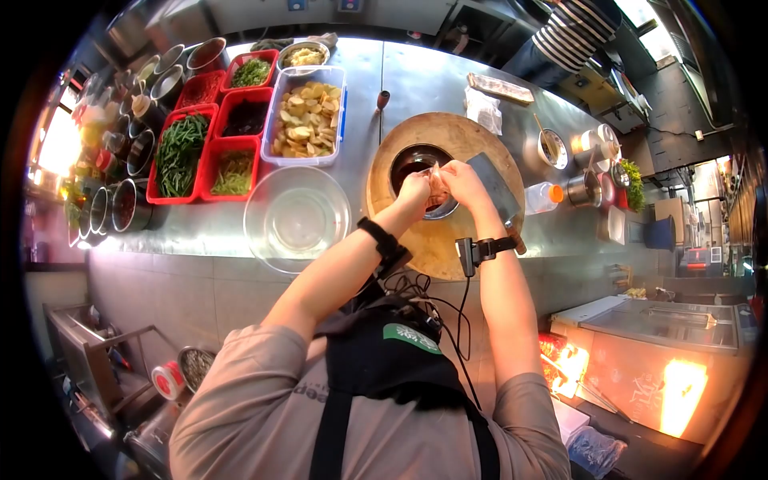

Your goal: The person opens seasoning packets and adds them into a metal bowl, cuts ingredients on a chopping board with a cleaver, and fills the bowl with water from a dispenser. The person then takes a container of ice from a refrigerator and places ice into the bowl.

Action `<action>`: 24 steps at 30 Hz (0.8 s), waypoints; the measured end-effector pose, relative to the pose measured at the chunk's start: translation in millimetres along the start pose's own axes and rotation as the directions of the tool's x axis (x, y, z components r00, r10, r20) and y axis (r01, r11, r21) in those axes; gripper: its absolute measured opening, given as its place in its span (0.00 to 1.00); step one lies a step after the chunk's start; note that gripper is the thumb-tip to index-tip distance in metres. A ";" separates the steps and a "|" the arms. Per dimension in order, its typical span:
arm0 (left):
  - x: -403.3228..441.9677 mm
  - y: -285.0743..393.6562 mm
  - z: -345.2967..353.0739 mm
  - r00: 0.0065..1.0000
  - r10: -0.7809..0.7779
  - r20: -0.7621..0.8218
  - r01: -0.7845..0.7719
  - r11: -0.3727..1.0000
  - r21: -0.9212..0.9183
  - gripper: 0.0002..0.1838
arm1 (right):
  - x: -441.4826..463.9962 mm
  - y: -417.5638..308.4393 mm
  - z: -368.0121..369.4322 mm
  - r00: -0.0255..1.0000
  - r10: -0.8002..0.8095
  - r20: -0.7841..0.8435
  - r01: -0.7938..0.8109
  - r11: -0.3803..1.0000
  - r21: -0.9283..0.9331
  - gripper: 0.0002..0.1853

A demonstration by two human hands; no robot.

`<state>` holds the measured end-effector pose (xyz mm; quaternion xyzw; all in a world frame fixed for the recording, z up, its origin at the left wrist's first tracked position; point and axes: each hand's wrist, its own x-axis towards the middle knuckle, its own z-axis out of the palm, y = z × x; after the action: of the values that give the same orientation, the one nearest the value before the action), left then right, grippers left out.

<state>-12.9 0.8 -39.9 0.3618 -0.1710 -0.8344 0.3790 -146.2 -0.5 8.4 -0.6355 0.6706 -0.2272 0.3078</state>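
Note:
Both hands meet above a round metal bowl (pixel 393 170) with something dark red-brown inside. My left hand (pixel 414 194) is closed, and so is my right hand (pixel 464 184). Between them shows a small pinkish, shiny piece (pixel 437 189), gripped from both sides; its kind cannot be made out. The bowl rests on a round wooden chopping board (pixel 400 244). Right of the bowl, a cleaver (pixel 494 186) lies on the board with its handle toward me. A large clear plastic bowl (pixel 298 210) stands to the left of the board.
A clear tub (pixel 342 132) of sliced potatoes stands beside red trays, one with green vegetables (pixel 184 152). An orange-capped bottle (pixel 544 198) and metal pots (pixel 582 190) are on the right. Cables (pixel 448 308) hang near my apron. A person in stripes (pixel 572 40) stands across the counter.

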 end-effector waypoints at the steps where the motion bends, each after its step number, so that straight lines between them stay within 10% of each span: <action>1: -4.7 3.2 1.4 1.000 -0.004 -0.004 0.004 1.000 -0.002 0.15 | 0.9 -1.0 -7.5 1.000 -0.001 0.002 0.001 1.000 -0.001 0.13; 8: -14.5 9.3 7.7 0.999 -0.033 -0.040 0.032 0.999 -0.019 0.15 | 14.3 6.0 -38.0 0.951 0.287 0.119 -0.297 0.951 0.083 0.09; 24: 9.6 -17.2 4.6 0.982 -0.165 -0.093 0.152 0.979 -0.133 0.17 | -1.4 -24.2 2.9 0.976 0.217 -0.003 -0.209 0.938 -0.277 0.20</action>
<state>-29.3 4.9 -50.9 0.3927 -0.0689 -0.8510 0.3417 -126.9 -1.0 23.4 -0.5990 0.7562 -0.0880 0.2482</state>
